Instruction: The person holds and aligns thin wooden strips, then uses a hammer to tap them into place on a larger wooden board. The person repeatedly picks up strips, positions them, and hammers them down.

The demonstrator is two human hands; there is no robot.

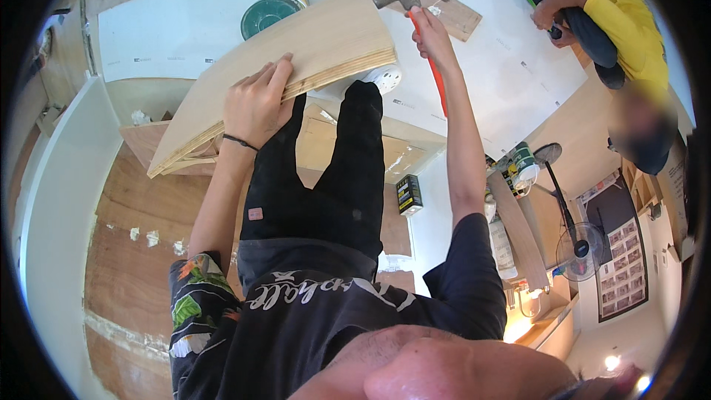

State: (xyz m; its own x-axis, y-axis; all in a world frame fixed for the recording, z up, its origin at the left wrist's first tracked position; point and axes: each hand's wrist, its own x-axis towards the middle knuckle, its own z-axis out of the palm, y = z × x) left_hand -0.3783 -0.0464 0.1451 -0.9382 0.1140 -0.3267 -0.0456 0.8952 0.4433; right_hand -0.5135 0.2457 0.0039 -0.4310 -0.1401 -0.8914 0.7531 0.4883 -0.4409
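Observation:
My left hand point(259, 100) is closed around the lower edge of a pale plywood board point(296, 44), fingers over its face. The board is held tilted in front of my legs, its layered edge turned toward me. In my right hand point(433, 35) is a claw hammer point(438, 89), gripped high on its orange-red handle close to the metal head. The hammer's head is beside the board's far right corner; whether they touch I cannot tell.
Behind the board stands a green-lidded tub point(270, 15). A long wooden strip point(463, 21) lies on the white sheet surface point(503, 67). Another person in a yellow sleeve point(618, 22) crouches at far right. A black box-shaped can point(409, 195) and a fan point(580, 250) are right of me.

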